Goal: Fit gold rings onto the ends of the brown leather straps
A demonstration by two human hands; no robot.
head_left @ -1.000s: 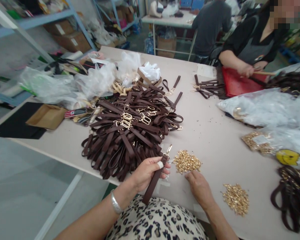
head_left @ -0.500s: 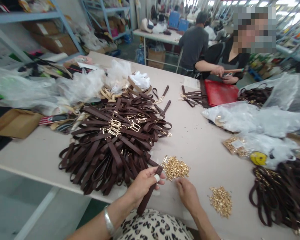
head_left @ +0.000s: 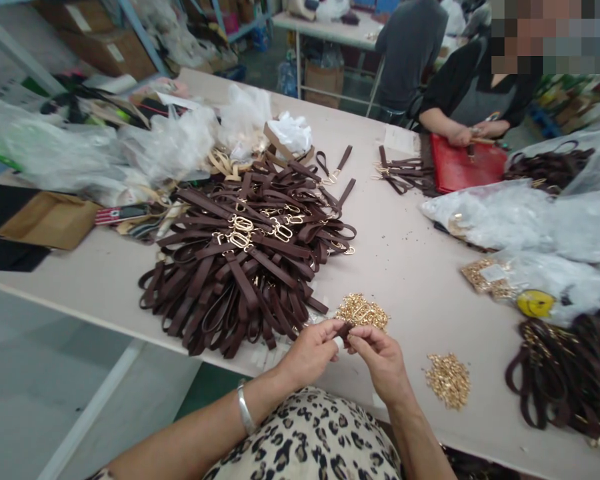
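Note:
My left hand (head_left: 316, 351), with white tape on a finger, is closed on a dark brown strap (head_left: 347, 329) near the table's front edge. My right hand (head_left: 379, 355) meets it there, its thumb and fingers pinched at the strap's end; whether a small piece is between them is hidden. Just behind both hands lies a heap of small gold metal pieces (head_left: 363, 312). A smaller gold heap (head_left: 448, 380) sits to the right. On the left is a large pile of brown straps (head_left: 225, 293) with gold clasps.
Plastic bags (head_left: 170, 143) cover the back left, near a cardboard tray (head_left: 55, 220). More straps (head_left: 555, 380) and bags (head_left: 520, 220) lie at right. Across the table a person (head_left: 480, 93) handles something on a red sheet (head_left: 465, 163).
My right hand has moved from beside the gold heap to the strap in my left hand. The strap's end is now between both hands. The view has tilted downward.

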